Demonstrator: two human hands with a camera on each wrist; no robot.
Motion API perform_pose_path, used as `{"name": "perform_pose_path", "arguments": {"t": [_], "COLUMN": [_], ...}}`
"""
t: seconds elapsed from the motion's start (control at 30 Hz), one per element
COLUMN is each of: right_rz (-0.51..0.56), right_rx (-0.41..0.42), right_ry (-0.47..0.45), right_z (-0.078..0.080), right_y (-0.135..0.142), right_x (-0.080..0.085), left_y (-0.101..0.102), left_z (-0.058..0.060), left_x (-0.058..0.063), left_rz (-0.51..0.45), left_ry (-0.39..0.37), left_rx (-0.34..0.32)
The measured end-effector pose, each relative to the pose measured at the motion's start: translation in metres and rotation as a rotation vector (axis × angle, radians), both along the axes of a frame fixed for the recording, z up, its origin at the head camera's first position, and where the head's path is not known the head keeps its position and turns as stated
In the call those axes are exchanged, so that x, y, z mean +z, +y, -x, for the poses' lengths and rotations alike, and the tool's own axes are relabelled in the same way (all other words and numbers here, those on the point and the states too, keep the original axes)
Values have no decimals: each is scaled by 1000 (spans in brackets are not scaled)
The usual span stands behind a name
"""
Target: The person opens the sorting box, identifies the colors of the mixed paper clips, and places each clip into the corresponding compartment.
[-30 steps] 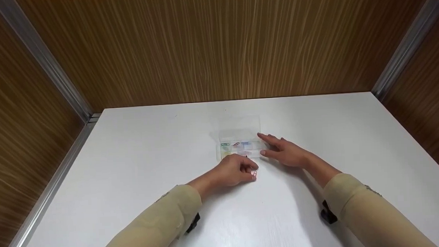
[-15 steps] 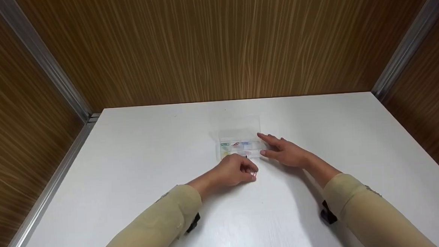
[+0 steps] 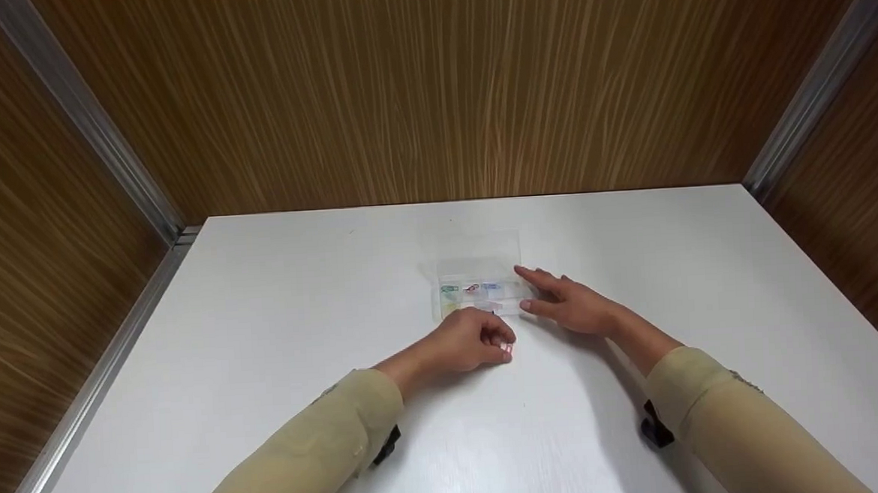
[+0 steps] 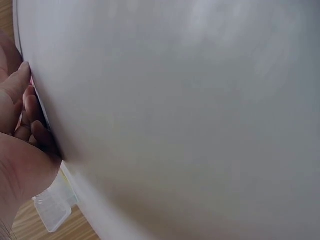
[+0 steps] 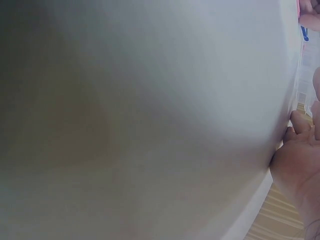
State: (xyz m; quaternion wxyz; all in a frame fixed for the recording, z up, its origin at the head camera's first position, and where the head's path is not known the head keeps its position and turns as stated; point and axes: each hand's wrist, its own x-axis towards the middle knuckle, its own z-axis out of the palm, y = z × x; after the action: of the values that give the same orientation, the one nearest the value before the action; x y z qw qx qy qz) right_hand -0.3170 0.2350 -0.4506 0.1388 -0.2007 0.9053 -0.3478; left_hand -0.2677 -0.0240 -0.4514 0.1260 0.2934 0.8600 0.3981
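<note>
In the head view, my left hand (image 3: 455, 341) is low over the table in front of a clear compartment box (image 3: 515, 290). Its thumb and forefinger pinch a small pink paper clip (image 3: 507, 347), mostly covered by the fingertips. The box stands open, its transparent lid (image 3: 477, 250) tipped back. Inside are a green paper clip (image 3: 450, 289), a red one (image 3: 472, 288), a blue one (image 3: 491, 286) and something yellow (image 3: 450, 307); the left hand hides part of the front row. My right hand (image 3: 576, 307) has its fingers extended, thumb and forefinger at the box's right side.
The white table (image 3: 298, 284) surrounds the box. Wood-patterned panels (image 3: 468, 87) rise behind and at both sides, with metal rails (image 3: 95, 129) in the corners. Both sleeves reach in from the near edge, each with a black strap device (image 3: 656, 427) beneath.
Almost nothing differs. The pink clip shows slightly less between the left fingertips than a second ago; the right hand and the box keep their places.
</note>
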Motion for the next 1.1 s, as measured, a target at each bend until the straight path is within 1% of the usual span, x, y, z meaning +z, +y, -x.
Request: {"name": "perform_pose_path", "arguments": {"t": [0.3,0.5,0.73,1.0,1.1], "right_rz": [26,15,16,3,5], "right_rx": [-14,-14,-12,-15,-14], "right_ry": [-28,-21,-20,-15,-15], "right_z": [0,-1,-1,0,0], "right_y": [-1,-1,-1,-1,-2], "right_x": [0,0,0,0,0], "left_y": [-1,-1,-1,-4,-6], "left_z": [-1,0,-1,-1,-1], "left_x": [0,0,1,3,4], "left_rz": [0,-2,7,0,12], "left_ry": [-20,-22,-49,-55,-62], "left_rx": [-2,-11,-10,-48,-64]}}
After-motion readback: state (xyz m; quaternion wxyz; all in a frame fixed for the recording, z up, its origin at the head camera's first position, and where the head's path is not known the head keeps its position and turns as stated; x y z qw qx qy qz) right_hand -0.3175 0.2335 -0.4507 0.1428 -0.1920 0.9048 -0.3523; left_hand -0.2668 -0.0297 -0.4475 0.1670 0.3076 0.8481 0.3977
